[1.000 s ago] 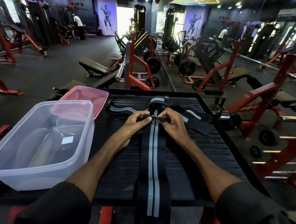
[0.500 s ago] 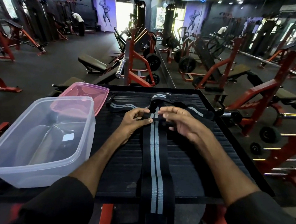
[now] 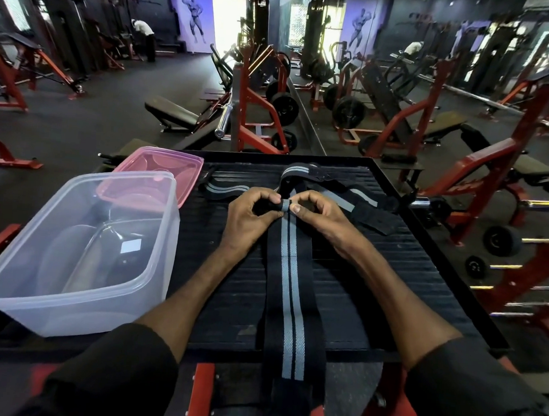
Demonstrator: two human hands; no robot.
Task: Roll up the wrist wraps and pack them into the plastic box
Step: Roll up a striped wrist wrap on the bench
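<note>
Left hand (image 3: 250, 220) and right hand (image 3: 325, 219), fingers (image 3: 265, 195) curled, pinched the rolled far end of the wrist wrap (image 3: 289, 292) between them. Its tail lay flat along the table (image 3: 391, 279). Plastic box (image 3: 77, 313) stood left, apart.

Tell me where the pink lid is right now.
In the head view, the pink lid lies on the far left of the platform, just behind the clear plastic box, with a loose wrist wrap to its right.
</note>
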